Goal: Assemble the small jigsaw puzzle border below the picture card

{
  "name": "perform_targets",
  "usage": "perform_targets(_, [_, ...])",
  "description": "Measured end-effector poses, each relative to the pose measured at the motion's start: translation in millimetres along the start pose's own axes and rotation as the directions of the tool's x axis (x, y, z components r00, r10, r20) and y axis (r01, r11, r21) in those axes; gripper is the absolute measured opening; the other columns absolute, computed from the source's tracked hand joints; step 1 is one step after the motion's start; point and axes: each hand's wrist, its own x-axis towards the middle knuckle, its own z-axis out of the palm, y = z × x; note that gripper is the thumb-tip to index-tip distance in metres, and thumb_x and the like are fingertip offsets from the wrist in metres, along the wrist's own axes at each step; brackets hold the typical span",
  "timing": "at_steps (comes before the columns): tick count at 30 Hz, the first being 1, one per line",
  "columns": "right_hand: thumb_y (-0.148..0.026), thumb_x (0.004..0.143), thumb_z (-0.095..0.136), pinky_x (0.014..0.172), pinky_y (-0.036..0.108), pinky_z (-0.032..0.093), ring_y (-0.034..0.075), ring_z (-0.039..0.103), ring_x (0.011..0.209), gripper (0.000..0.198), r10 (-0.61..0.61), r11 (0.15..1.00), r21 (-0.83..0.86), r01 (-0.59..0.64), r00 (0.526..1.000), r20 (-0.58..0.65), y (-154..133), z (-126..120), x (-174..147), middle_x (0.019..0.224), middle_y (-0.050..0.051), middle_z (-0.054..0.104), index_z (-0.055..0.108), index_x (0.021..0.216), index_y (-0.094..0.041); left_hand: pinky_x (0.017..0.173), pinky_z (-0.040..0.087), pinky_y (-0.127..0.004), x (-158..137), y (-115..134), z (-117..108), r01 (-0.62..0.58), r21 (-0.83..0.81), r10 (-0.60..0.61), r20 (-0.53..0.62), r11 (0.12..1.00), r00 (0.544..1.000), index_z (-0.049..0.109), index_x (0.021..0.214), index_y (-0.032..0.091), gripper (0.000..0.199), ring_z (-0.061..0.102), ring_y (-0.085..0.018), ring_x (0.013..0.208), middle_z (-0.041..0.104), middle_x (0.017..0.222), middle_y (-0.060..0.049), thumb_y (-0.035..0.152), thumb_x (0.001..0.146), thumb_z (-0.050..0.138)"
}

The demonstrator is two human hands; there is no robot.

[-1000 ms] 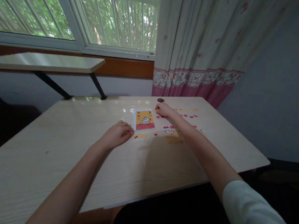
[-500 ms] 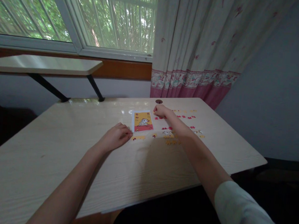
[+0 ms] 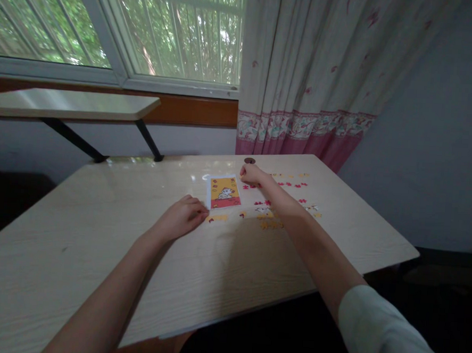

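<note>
A picture card [image 3: 225, 193] with a white cartoon animal on yellow and red lies on the table. My left hand [image 3: 185, 216] rests by its lower left corner, fingers curled and pressed together; what they pinch, if anything, is hidden. Close to those fingertips lies a short strip of yellow puzzle pieces [image 3: 219, 217]. Beyond the card's upper right side, my right hand [image 3: 252, 175] is closed in a pinch, with a bit of yellow puzzle piece at its fingertips. Red puzzle pieces [image 3: 300, 185] lie beside and behind my right forearm, which hides some of them.
The pale wooden table [image 3: 134, 277] carries more yellow pieces [image 3: 271, 226] and white pieces [image 3: 261, 210] in loose rows. At the back edge is a round cable hole [image 3: 250, 161]. A raised shelf [image 3: 72, 104] stands at the back left; a curtain [image 3: 305, 95] hangs behind.
The whole view has shifted very slightly. Both hands keep nearly the same place and grip relative to the card and the pieces.
</note>
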Motion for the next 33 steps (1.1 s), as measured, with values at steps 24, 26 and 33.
perform_targets(24, [-0.032,0.075,0.071,0.06,0.024,0.044,0.009,0.056,0.062,0.015,-0.221,0.656,0.603,0.455,0.879,-0.423,-30.8,48.7,-164.4,0.068,-0.002,0.065,0.063,0.072,-0.019,0.068,0.046,-0.026,14.3,68.7,14.2,-0.08,-0.417,-0.004,-0.197,0.906,0.98,0.064,0.073,0.018,0.017,0.059,-0.015,0.073,0.066,0.076,-0.004,0.029,0.084,0.058])
perform_targets(26, [-0.032,0.074,0.071,0.059,0.023,0.043,0.009,0.056,0.061,0.015,-0.197,0.647,0.619,0.445,0.882,-0.427,-30.1,51.1,-164.3,0.067,-0.002,0.065,0.062,0.072,-0.019,0.067,0.046,-0.025,14.8,71.6,13.3,-0.069,-0.447,-0.027,-0.203,0.892,0.979,0.063,0.071,0.017,0.019,0.059,-0.014,0.071,0.065,0.073,-0.004,0.029,0.085,0.058])
perform_targets(33, [-0.031,0.074,0.072,0.067,0.026,0.048,0.012,0.061,0.07,0.022,-0.291,0.669,0.509,0.541,0.821,-0.491,-25.4,55.6,-165.7,0.077,0.0,0.068,0.065,0.092,-0.022,0.053,0.038,-0.022,17.2,74.8,16.4,0.109,-0.596,-0.262,-0.176,0.796,0.949,0.065,0.07,0.016,0.022,0.05,-0.011,0.058,0.062,0.064,-0.002,0.036,0.079,0.059])
